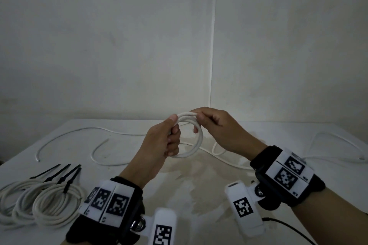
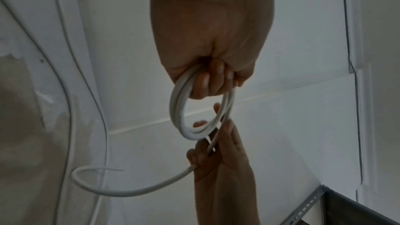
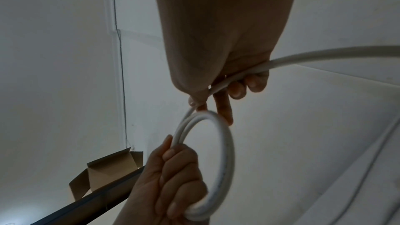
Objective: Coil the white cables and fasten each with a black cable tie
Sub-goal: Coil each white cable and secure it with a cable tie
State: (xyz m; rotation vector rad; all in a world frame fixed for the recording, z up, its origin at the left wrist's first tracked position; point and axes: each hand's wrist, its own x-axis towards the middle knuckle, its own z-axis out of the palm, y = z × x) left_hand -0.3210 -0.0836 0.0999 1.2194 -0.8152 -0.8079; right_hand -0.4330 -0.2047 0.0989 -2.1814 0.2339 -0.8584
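Wrist-banded left hand [image 1: 159, 141] clamps the coil [image 1: 196, 141], right hand [image 1: 215, 125] grips its loose tail; judged best: keep turns stacked, feeding slack evenly.

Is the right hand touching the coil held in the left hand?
Touching. The right wrist view shows the right hand pinching the cable onto the coil.

Bare workroom or storage corner: plain white panel walls [image 1: 119, 36] meet behind a stained white worktop [image 1: 199, 185]; a perforated grey metal shelving upright [image 2: 307, 203] at lower right, an open brown cardboard box [image 3: 108, 168] at lower left.
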